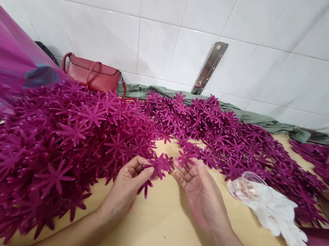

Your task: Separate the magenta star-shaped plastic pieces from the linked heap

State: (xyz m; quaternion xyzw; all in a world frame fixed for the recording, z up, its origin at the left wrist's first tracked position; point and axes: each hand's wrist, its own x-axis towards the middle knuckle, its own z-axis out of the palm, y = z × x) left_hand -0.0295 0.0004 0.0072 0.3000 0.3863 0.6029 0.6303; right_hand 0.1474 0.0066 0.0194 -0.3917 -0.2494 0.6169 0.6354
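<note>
My left hand (128,182) pinches a small stack of magenta star-shaped flower pieces (160,165) between thumb and fingers, just above the tan tabletop (158,228). Palm up, my right hand (196,186) lies next to it with fingers stretched out and slightly curled, holding nothing; its fingertips touch a loose flower piece (184,157). A large heap of the same magenta flower pieces (51,149) lies to the left, and a flatter spread (228,138) runs behind and to the right of my hands.
A red handbag (92,73) stands against the white tiled wall. A pink plastic bag (1,56) rises at the left. A clear and white plastic bag (267,205) lies at the right. A green cloth (257,119) runs along the wall, below a metal bracket (209,67).
</note>
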